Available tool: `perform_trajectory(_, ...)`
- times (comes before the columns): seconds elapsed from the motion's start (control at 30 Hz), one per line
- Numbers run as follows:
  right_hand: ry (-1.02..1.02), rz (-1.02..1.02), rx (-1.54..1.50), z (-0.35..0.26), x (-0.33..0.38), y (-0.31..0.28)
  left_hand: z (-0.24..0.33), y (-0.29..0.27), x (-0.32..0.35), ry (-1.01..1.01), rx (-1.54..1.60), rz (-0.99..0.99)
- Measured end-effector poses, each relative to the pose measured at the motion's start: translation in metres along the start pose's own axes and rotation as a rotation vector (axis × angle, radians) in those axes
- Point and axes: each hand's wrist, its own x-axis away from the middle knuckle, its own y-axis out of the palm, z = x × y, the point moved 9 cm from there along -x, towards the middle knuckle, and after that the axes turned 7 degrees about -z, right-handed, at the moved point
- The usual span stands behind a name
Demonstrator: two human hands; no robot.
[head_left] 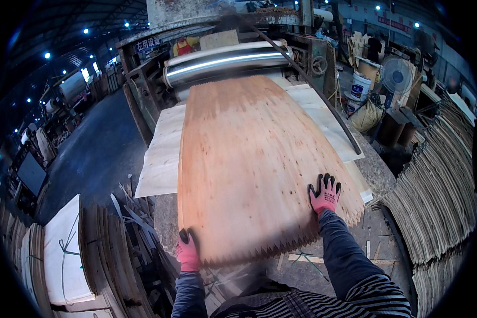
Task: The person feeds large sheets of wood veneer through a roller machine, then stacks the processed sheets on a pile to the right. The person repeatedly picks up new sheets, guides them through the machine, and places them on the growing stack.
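Note:
A large reddish-tan wood veneer sheet (244, 159) with a jagged near edge stretches away from me toward a shiny metal roller (228, 63). My left hand (187, 252), in a pink glove with black fingertips, grips the sheet's near left corner; some of its fingers are hidden. On the near right part of the sheet my right hand (325, 197), gloved alike, lies flat with its fingers spread. Paler veneer (161, 151) shows beneath the sheet on the left, and more pale veneer (323, 122) on the right.
Tall stacks of veneer (434, 185) stand at my right. Tied bundles (66, 252) and loose strips are at the lower left. A dark bar (307, 79) slants across the machine's right side. Back right are a fan (396, 75) and a white bucket (360, 86). Someone in red and yellow (184, 46) is behind the roller.

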Motion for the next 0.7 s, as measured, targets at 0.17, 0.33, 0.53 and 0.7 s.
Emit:
perform_trajectory(0.17, 0.013, -0.019, 0.003, 0.003, 0.0, 0.005, -0.002, 0.003, -0.001, -0.017, -0.014, -0.008)
perform_trajectory(0.33, -0.002, 0.011, 0.004, 0.002, -0.001, 0.003, -0.005, 0.0, -0.001, -0.045, -0.028, 0.018)
perform_trajectory(0.53, 0.02, -0.019, 0.013, 0.002, -0.001, 0.002, -0.004, 0.002, -0.002, -0.002, 0.012, 0.022)
perform_trajectory(0.7, 0.032, -0.051, 0.015, 0.0, 0.0, 0.001, -0.008, 0.002, -0.001, -0.005, -0.007, 0.06)
